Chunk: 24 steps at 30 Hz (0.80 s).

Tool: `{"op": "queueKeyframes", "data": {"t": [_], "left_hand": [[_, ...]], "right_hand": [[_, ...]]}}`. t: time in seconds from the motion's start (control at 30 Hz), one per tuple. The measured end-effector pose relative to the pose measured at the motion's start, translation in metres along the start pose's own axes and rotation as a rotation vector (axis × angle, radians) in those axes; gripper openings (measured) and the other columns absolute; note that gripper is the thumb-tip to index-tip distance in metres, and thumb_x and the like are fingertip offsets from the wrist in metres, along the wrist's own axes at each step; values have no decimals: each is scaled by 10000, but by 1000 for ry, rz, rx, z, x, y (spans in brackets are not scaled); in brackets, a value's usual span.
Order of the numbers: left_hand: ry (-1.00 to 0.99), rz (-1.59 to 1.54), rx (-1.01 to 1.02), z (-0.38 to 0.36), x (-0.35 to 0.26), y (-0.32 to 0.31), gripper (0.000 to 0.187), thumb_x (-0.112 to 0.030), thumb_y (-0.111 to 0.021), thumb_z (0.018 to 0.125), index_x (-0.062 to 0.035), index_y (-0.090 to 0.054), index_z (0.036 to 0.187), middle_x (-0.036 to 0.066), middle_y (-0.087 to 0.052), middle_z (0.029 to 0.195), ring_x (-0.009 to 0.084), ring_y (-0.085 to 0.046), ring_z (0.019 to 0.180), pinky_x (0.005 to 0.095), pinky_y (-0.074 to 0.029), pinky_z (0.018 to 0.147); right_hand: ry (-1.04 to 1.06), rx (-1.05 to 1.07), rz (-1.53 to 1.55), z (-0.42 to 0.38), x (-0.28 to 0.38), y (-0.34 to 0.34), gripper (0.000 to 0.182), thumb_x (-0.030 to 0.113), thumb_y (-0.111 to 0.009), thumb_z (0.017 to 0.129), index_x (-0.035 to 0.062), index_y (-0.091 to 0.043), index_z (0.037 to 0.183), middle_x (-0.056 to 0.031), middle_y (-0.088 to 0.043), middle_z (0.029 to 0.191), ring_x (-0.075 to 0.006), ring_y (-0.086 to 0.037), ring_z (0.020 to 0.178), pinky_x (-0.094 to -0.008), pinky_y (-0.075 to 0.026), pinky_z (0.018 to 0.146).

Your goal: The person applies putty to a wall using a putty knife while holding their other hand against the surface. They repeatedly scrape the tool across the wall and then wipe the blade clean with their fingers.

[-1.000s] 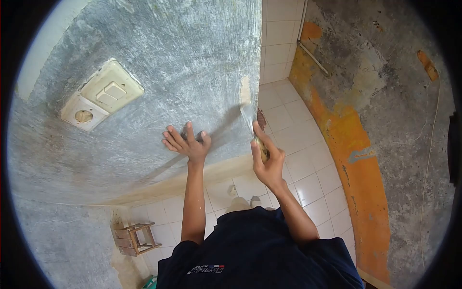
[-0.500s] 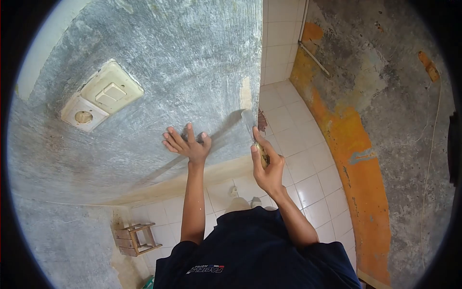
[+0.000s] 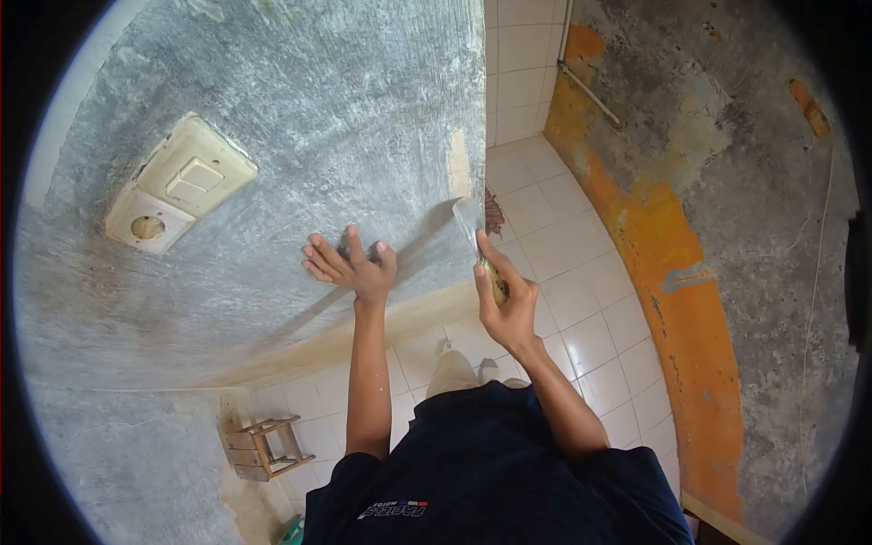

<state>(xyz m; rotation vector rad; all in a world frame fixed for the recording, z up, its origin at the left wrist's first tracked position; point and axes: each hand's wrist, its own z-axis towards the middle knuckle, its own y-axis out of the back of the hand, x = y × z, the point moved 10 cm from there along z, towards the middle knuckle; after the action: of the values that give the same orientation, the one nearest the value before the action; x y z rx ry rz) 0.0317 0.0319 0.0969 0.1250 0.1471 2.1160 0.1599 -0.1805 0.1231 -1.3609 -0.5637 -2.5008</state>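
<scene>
My left hand [image 3: 361, 272] lies against the grey wall [image 3: 363, 127] with its fingers spread and nothing in it. To its right, my right hand [image 3: 509, 300] is closed around the handle of a scraper [image 3: 469, 221]. The scraper's metal blade points up and touches the wall near its right edge, just below a pale bare strip [image 3: 458, 163]. The palm side of my left hand is hidden.
A switch and socket plate [image 3: 182, 182] is fixed on the wall at left. A wooden stool [image 3: 268, 449] stands at lower left on the tiled floor [image 3: 581, 291]. Beyond the wall's edge lies a reddish cloth [image 3: 493, 214]. An orange and grey wall [image 3: 704, 363] curves along the right.
The whole view has shifted slightly. The scraper blade shows at a changed angle, still at the wall beneath the pale strip. My left hand keeps its place on the wall.
</scene>
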Motion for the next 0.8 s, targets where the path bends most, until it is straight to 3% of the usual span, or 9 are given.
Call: {"op": "queueKeyframes", "data": {"t": [0.27,0.33,0.43,0.6,0.67,0.8], "left_hand": [[10,-1,22,1,-1,1,569,-457,-471,1022,-167,-482,1511,304,-214,1670,460,-85,1576,620,-9,1224],[-39,10,67,3,-3,-2,609,-459,-452,1047,-105,-417,1540,318,-133,1680,469,-29,1574,644,14,1209],[16,-15,39,0,1,-2,568,-448,-475,1025,-160,-466,1514,314,-189,1672,459,-58,1578,629,11,1217],[17,-20,63,1,0,-1,577,-447,-476,1027,-157,-445,1524,318,-182,1671,466,-45,1576,633,16,1214],[17,-9,66,1,0,-3,579,-448,-476,1027,-157,-439,1526,319,-180,1671,469,-39,1575,633,17,1214],[28,-13,79,-3,1,0,582,-454,-478,1027,-162,-434,1528,320,-167,1673,472,-33,1574,638,22,1212]], "right_hand": [[-38,19,-5,-6,-16,-1,372,64,-642,995,9,-642,1364,-181,-703,1300,-261,-765,1021,-325,-581,852],[-17,10,-4,-7,-19,-2,379,64,-645,992,17,-641,1369,-185,-708,1288,-264,-766,1016,-325,-581,849],[-31,9,6,-7,-13,-2,391,59,-650,985,30,-642,1376,-190,-713,1274,-273,-769,1007,-326,-582,846],[-52,26,2,-11,-31,-3,401,50,-654,977,36,-644,1378,-193,-711,1277,-289,-767,1011,-330,-582,848],[34,5,-8,-14,-33,-4,414,42,-659,969,39,-640,1383,-194,-711,1274,-288,-764,1022,-337,-584,851],[-17,28,53,10,4,2,420,33,-661,964,40,-640,1384,-200,-714,1264,-289,-765,1020,-341,-585,848]]}}
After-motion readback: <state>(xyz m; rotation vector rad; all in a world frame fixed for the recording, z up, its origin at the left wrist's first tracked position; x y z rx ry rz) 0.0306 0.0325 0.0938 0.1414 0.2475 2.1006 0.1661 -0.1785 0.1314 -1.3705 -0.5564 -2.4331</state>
